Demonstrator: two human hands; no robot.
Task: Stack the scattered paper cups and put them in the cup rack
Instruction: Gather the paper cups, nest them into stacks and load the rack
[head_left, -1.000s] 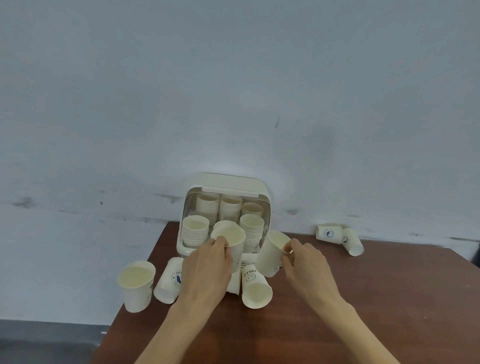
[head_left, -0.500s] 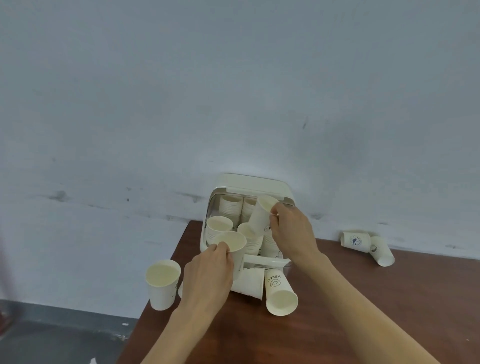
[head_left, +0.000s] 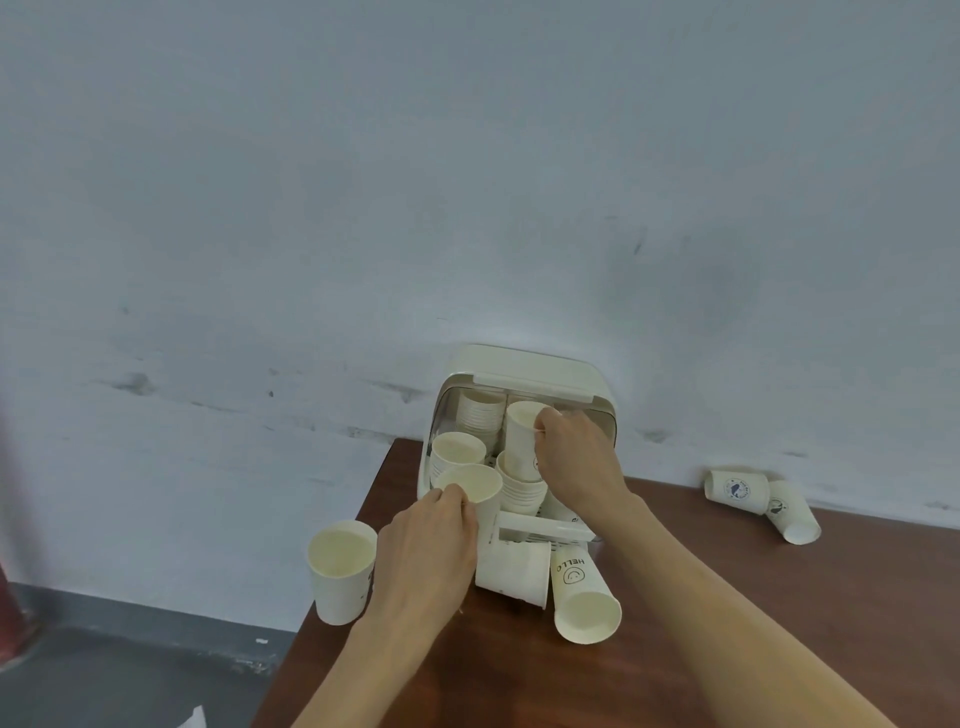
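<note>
cream cup rack (head_left: 524, 364), reddish-brown table (head_left: 675, 649)

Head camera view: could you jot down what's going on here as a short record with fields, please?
Setting: brown table against a pale wall
Cup rack: open front, stacks of cups inside
Right hand: holds a paper cup inside the rack, above a stack
Left hand: grips another cup at the rack's front
Loose cups: upright cup at the table's left edge; HELLO cup on its side; two cups lying far right
</note>
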